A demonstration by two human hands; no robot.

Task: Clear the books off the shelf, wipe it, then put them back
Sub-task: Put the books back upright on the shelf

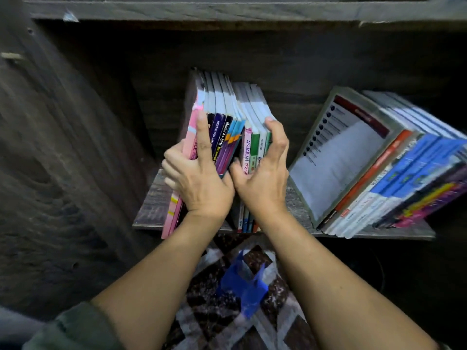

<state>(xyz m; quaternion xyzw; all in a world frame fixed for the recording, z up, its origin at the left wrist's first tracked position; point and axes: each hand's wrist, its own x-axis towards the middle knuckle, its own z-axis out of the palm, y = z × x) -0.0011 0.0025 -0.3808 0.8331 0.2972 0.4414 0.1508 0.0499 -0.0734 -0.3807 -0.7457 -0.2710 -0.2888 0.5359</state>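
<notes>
The fingers (203, 132) of the left hand (199, 183) were curled round the pink-spined end of an upright bundle of books (227, 127), while the right hand (262, 178) clasped its green-spined end, evidently so the bundle could be handled as one. It stood on the shelf (154, 205), beside a leaning stack (394, 173).

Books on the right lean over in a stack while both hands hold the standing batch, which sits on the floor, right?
Not the floor: the head view shows the standing batch on the shelf, held by left hand and right hand, beside the leaning stack.
</notes>
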